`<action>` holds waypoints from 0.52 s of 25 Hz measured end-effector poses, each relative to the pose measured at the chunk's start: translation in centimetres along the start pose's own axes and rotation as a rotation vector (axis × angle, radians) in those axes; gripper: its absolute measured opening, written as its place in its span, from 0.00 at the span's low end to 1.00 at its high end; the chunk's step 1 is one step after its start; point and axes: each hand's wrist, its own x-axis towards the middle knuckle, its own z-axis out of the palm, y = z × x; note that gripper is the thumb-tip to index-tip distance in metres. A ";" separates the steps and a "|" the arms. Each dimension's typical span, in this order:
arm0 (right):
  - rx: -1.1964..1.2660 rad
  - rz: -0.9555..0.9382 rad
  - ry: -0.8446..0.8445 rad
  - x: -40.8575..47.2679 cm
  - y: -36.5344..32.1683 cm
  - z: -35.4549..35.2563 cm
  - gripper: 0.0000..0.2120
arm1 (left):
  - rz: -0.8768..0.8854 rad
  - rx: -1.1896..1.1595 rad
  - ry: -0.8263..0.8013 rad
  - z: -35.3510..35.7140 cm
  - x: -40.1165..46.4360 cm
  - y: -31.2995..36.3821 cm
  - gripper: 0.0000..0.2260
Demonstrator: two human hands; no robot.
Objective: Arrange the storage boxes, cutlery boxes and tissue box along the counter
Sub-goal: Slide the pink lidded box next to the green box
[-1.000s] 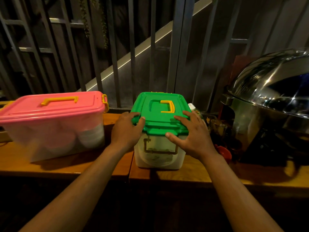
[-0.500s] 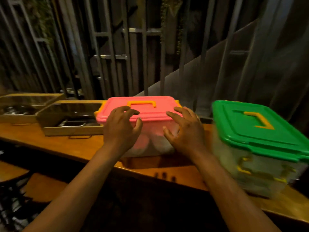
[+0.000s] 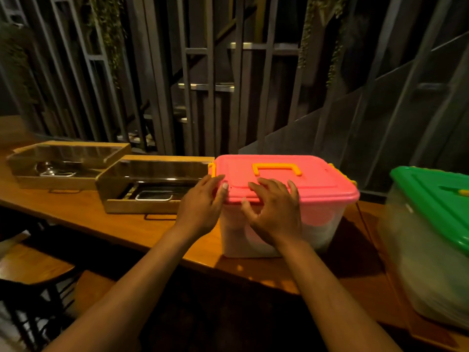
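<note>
A clear storage box with a pink lid and yellow handle (image 3: 317,184) stands on the wooden counter (image 3: 114,224). My left hand (image 3: 203,204) grips the lid's front left corner. My right hand (image 3: 274,212) lies on the lid's front edge, fingers spread on top and thumb down the front. To the right stands a green-lidded storage box (image 3: 431,196), blurred and partly cut off. Left of the pink box sit two wooden cutlery boxes with clear lids, the nearer one (image 3: 152,171) touching or almost touching it, and the farther one (image 3: 63,153) beyond. No tissue box is in view.
Dark metal railing bars (image 3: 210,97) and a stair run close behind the counter. A wooden stool or chair seat (image 3: 30,268) stands below the counter's front edge at lower left. Bare counter shows in front of the cutlery boxes.
My view and both hands went from the green-lidded box leftward to the pink-lidded box. Since half a second ago my hands stay on its lid and the view has shifted slightly.
</note>
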 end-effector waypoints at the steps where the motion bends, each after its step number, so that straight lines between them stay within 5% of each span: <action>1: 0.023 -0.013 0.054 -0.3 0.5 0.1 0.22 | 0.005 0.022 0.026 0.5 -0.3 0.1 0.27; 8: 0.162 0.123 0.357 -2.2 4.3 -1.6 0.13 | 0.135 0.065 0.119 1.0 -5.3 4.2 0.19; 13: 0.094 0.264 0.241 -1.6 2.2 -3.3 0.18 | 0.064 -0.073 0.183 -0.6 -1.6 3.0 0.11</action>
